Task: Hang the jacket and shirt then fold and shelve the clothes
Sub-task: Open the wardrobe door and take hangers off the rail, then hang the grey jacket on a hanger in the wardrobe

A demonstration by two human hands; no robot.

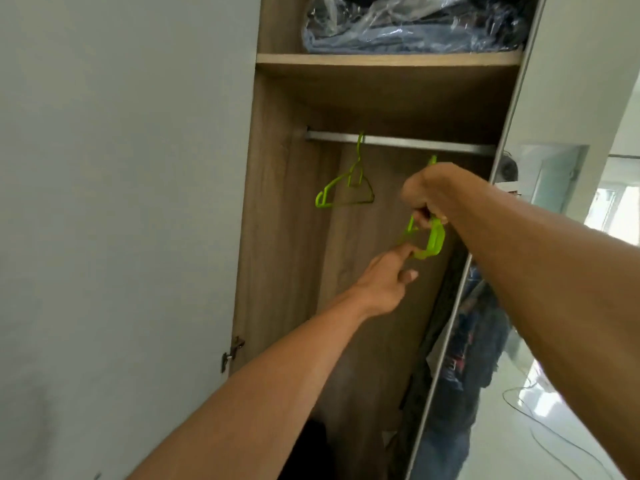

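Inside an open wooden wardrobe a metal rail [398, 142] runs under a shelf. One green hanger [346, 188] hangs from the rail at the left. My right hand [426, 195] grips a second green hanger [433, 239] just below the rail, its hook poking up above my fist. My left hand [384, 275] reaches up from below, its index finger touching the lower end of that hanger while the other fingers are loosely curled. No jacket or shirt is visible in my hands.
The shelf [388, 58] above the rail holds folded dark clothes in a clear plastic bag [415, 22]. The white wardrobe door [121, 202] stands open at the left. A mirrored door [485, 306] at the right reflects a person and the floor.
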